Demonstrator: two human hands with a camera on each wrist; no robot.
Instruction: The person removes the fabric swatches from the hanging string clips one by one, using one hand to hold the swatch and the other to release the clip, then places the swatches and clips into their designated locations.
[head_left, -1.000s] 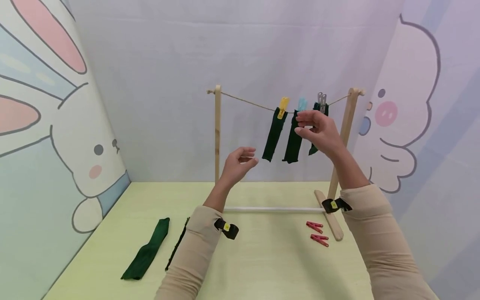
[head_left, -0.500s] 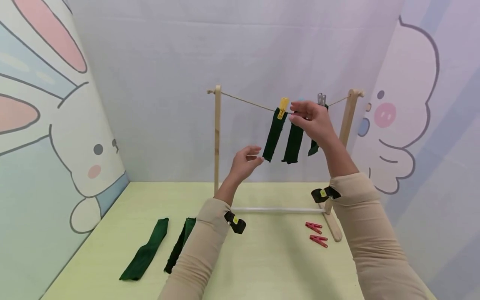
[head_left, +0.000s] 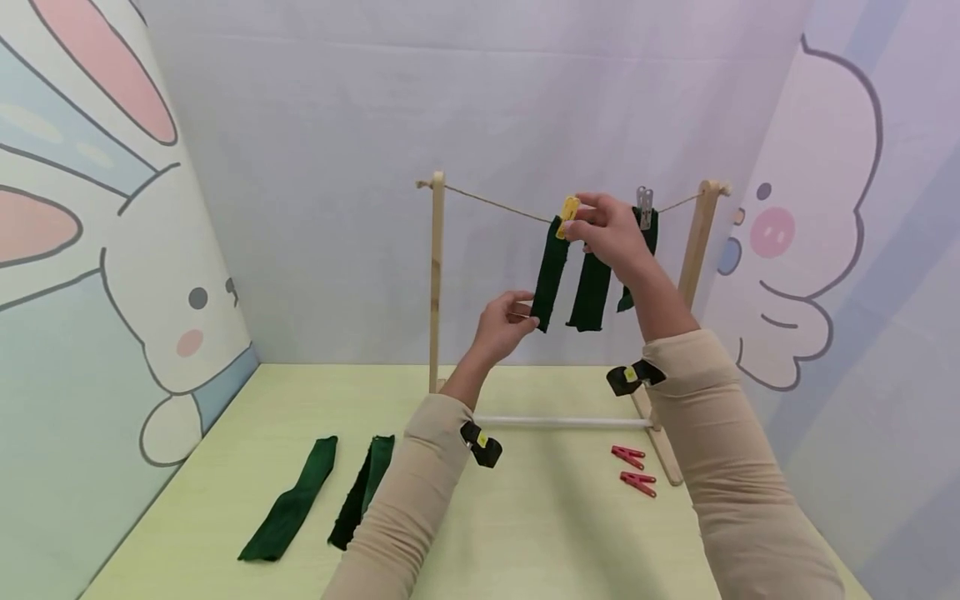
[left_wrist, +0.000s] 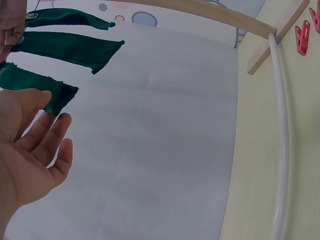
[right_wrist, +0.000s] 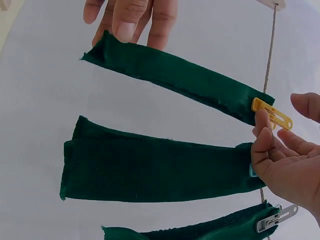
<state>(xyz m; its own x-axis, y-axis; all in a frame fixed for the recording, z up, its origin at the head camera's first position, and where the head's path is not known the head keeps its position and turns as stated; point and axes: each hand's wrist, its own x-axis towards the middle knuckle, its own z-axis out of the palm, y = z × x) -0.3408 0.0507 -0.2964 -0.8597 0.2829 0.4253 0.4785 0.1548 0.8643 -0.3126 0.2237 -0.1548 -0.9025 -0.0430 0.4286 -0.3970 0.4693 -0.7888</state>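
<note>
Backdrop: we see a pale hanging cloth (head_left: 315, 150) on the far side, a cartoon rabbit (head_left: 157, 292) at the left and a pink-cheeked cartoon figure (head_left: 825, 158) at the right.
Table: pale yellow-green, this table (head_left: 547, 533) carries a clothesline stand with two wooden posts (head_left: 436, 283) and a white rod (head_left: 555, 422) low between them.
Line: a thin rope (head_left: 495, 202) runs from post to post, sagging under three dark green cloth strips.
Left strip: this hanging strip (head_left: 552, 279) is held on the rope by a yellow clothespin (head_left: 567, 217), its lower end drawn aside in our left hand.
Middle and right strips: the middle strip (head_left: 592, 292) has a blue clothespin (right_wrist: 252, 170) mostly hidden by our fingers; the right strip (head_left: 651, 242) has a grey clothespin (head_left: 645, 208).
Left hand: our left hand (head_left: 504, 327) pinches the left strip's bottom end between thumb and fingers.
Right hand: our right hand (head_left: 613, 235) is at the yellow clothespin, fingers partly bent around it; we cannot tell whether it grips.
Table, left: a flat green strip (head_left: 292, 504) lies beside a folded green strip (head_left: 360, 500), which our sleeve (head_left: 405, 500) partly covers.
Table, right: two red clothespins (head_left: 638, 483) lie near the stand's foot.
</note>
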